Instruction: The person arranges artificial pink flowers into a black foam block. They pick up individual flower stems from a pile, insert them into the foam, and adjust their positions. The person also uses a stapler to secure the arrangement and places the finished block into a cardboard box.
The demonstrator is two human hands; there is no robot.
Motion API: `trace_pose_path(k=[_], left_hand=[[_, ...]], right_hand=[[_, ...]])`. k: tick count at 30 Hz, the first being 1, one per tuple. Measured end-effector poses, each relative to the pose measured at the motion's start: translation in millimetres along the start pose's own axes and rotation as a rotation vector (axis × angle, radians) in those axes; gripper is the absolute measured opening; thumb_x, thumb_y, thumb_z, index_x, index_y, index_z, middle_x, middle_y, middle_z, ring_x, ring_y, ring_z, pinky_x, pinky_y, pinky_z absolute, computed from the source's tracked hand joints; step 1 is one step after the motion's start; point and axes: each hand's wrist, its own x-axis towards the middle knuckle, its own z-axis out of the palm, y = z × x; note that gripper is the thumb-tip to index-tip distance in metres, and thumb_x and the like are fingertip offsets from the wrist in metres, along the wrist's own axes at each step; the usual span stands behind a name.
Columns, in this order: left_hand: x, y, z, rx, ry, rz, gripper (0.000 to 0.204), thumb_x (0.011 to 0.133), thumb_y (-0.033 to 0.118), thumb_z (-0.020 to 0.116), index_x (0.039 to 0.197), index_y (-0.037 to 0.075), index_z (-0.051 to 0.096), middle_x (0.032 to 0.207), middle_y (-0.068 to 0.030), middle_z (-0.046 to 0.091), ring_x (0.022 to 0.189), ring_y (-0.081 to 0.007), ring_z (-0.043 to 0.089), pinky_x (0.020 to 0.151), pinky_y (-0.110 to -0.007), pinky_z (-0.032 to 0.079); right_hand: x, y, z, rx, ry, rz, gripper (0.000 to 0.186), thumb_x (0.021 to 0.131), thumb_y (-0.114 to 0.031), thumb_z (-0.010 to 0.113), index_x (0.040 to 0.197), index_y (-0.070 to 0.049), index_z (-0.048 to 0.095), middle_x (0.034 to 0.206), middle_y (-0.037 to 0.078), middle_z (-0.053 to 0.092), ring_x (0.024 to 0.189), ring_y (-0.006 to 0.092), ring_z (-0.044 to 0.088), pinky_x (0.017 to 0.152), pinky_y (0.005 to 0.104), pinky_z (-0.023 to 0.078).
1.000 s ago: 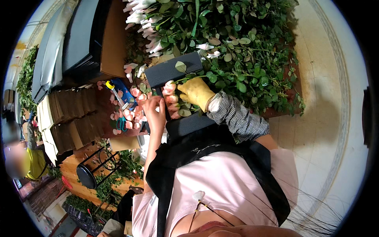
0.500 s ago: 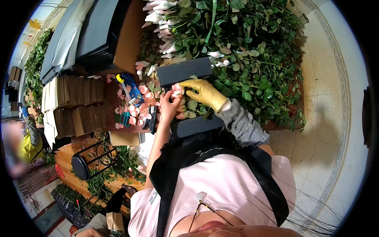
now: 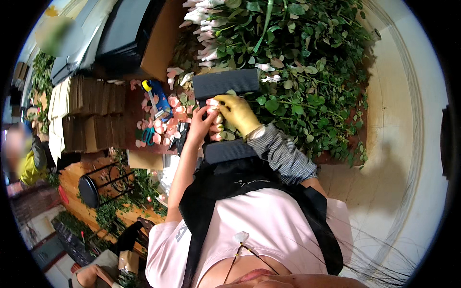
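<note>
My bare left hand pinches a pink rose at the near end of the stems, fingers curled at its head. From the other side, my right hand, in a yellow glove, closes its fingertips on the same rose. Just below, more pink rose heads form a short row beside my left fingers. Two dark ribbed blocks stand on either side: the far block beyond my hands, the near block close to my apron. My palms hide part of the roses and their stems.
Loose pink petals, teal-handled scissors, a black tool and a yellow-capped cutter lie left. Stacked cardboard stands farther left. Leafy rose stems with white-netted heads pile up beyond. Another person is far left.
My gloved right hand has come in toward my left hand, its fingers now closer around the rose. More of the rose row shows between the blocks. The whole view has shifted slightly.
</note>
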Motion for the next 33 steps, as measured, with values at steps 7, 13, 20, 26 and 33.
trace_pose_path(k=[7,13,20,26,33], left_hand=[[-25,-4,-51,-0.252,-0.020,-0.088,0.036,0.109,0.024,0.046,0.120,-0.004,0.065,0.102,-0.0098,0.073,0.086,-0.0157,0.068,0.078,-0.029,0.053],[-36,6,-18,-0.416,-0.069,-0.123,0.032,0.106,0.009,0.047,0.129,-0.010,0.057,0.118,-0.0169,0.067,0.102,-0.0225,0.070,0.088,-0.032,0.057],[-19,-35,0,-0.165,0.039,0.019,0.034,0.097,0.020,0.057,0.118,-0.005,0.068,0.107,-0.0209,0.073,0.101,-0.0291,0.072,0.089,-0.038,0.055],[-32,29,-153,-0.075,-0.009,-0.046,0.040,0.099,0.023,0.060,0.133,0.002,0.061,0.123,-0.0122,0.068,0.111,-0.0208,0.066,0.095,-0.034,0.052],[-29,-54,-398,0.869,0.856,-0.267,0.061,0.086,0.049,0.073,0.121,0.000,0.063,0.109,-0.0242,0.070,0.105,-0.0404,0.067,0.091,-0.047,0.054]], right_hand=[[-11,-2,-5,-0.163,0.004,-0.138,0.042,0.086,-0.009,0.068,0.127,-0.004,0.062,0.124,0.017,0.067,0.107,0.0370,0.066,0.091,0.0421,0.055],[0,-13,-6,-0.437,-0.080,-0.178,0.033,0.086,-0.014,0.069,0.116,-0.007,0.060,0.103,0.012,0.069,0.087,0.0338,0.069,0.075,0.0445,0.056],[-5,-11,1,-0.074,0.006,-0.171,0.034,0.087,-0.009,0.064,0.121,-0.003,0.065,0.115,0.019,0.069,0.100,0.0392,0.068,0.084,0.0444,0.056],[-21,-25,-16,-0.145,0.106,-0.080,0.039,0.093,-0.005,0.062,0.132,0.001,0.060,0.127,0.020,0.066,0.114,0.0354,0.065,0.097,0.0403,0.052],[-39,-54,-50,-0.074,0.227,0.034,0.038,0.095,-0.005,0.059,0.133,0.001,0.060,0.128,0.022,0.064,0.114,0.0376,0.064,0.096,0.0435,0.051]])
